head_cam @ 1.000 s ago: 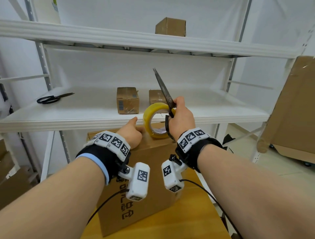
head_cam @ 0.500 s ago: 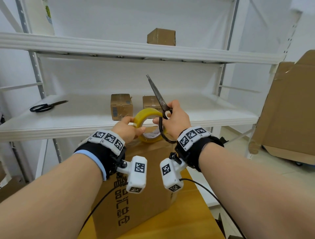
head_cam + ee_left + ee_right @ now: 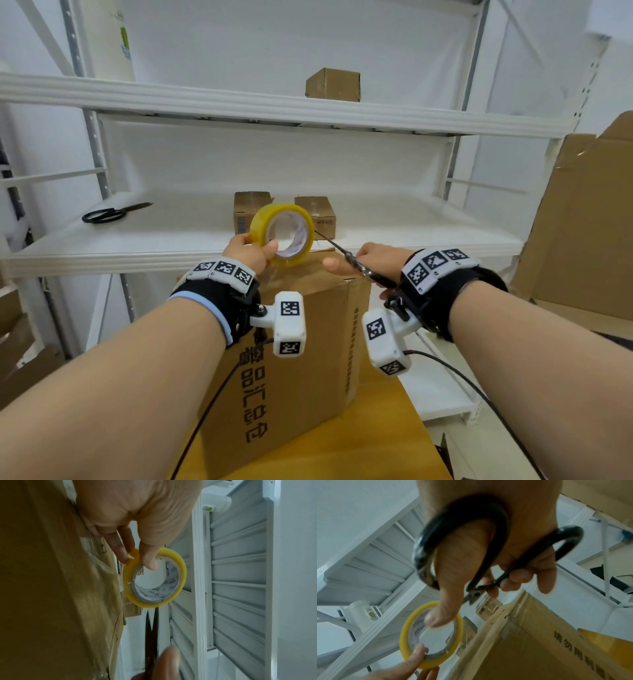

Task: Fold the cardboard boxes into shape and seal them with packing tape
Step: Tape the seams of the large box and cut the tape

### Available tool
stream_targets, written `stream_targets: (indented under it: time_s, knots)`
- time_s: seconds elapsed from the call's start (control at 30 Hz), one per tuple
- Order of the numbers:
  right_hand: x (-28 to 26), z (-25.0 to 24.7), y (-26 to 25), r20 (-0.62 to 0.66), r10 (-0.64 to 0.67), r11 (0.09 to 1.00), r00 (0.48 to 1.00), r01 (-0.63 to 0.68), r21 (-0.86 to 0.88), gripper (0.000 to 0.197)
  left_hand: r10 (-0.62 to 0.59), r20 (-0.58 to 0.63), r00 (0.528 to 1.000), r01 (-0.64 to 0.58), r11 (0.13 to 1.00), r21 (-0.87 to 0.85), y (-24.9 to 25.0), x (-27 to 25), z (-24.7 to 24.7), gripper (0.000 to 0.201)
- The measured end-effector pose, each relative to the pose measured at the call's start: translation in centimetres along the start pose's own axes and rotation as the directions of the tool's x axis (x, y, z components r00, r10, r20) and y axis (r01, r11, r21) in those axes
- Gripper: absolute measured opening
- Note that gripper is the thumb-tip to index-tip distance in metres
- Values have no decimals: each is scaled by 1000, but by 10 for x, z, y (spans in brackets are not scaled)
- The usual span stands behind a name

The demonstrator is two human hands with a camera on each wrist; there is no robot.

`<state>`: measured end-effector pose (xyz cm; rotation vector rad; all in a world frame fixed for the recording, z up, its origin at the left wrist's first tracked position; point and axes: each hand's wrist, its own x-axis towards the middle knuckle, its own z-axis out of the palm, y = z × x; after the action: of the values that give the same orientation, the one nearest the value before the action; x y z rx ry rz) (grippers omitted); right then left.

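Item: large cardboard box (image 3: 301, 359), upright on your yellow table (image 3: 387, 442), near centre; top flaps folded down, printing on the near face. A clear strip seems to run from its top to the roll; how well it has stuck cannot be told.

Item: tape roll (image 3: 281, 234), yellow, raised just above the box's far top edge. Your left hand (image 3: 247, 253) pinches its rim, thumb inside the core, fingers (image 3: 120, 550) outside.

Item: scissors (image 3: 356, 262), black-handled, in your right hand (image 3: 371, 262); thumb through one loop, fingers curled round the other, blades nearly closed, tips pointing left at the roll.

Risks, as judged: the tips sit close to your left thumb, so a hurried snip could nick it. If the strip goes slack before cutting, it may fold onto itself or lift off the flap. Cutting too near the roll could lose the free end.

Surroundings: white shelf (image 3: 394, 236) just beyond the box, carrying two small boxes (image 3: 251, 209) directly behind the roll and spare scissors (image 3: 113, 213) far left. Another small box (image 3: 333, 85) on the upper shelf. Flat cardboard (image 3: 582, 219) leans at right. The shelf edge limits forward reach.
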<state>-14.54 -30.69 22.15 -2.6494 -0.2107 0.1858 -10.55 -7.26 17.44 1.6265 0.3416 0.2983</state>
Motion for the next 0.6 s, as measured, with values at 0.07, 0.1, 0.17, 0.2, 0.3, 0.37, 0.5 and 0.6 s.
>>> stream_targets:
  time_s: [0.07, 0.1, 0.17, 0.2, 0.3, 0.37, 0.5, 0.6]
  knots:
    - [-5, -9, 3, 113, 8, 997, 994, 1, -76, 64, 5, 1, 1000, -5, 1000, 11, 0, -1, 1, 54]
    - [-6, -14, 6, 138, 21, 996, 990, -10, -84, 64, 12, 4, 1000, -12, 1000, 20, -1, -2, 3, 51]
    - [-8, -24, 13, 162, 49, 992, 986, -29, -121, 72, 27, 20, 999, -27, 999, 32, -3, -4, 9, 54]
    - [-13, -29, 15, 203, 67, 990, 977, -39, -138, 77, 34, 22, 999, -35, 999, 38, -5, -3, 11, 56]
    - [-25, -38, 18, 357, 136, 985, 924, -89, -145, 80, 37, 9, 999, -37, 998, 45, -7, -5, 14, 56]
    - [-34, -39, 17, 438, 146, 986, 887, -95, -135, 90, 37, 10, 999, -37, 999, 26, -6, -5, 15, 57]
    - [-47, -23, 0, 361, 139, 982, 922, -82, -169, 85, 22, 46, 999, -20, 999, -26, -2, -9, 15, 58]
    - [-47, -7, -16, 359, 77, 991, 930, -31, -133, 83, 30, 72, 997, -27, 999, -44, -2, -12, 15, 58]
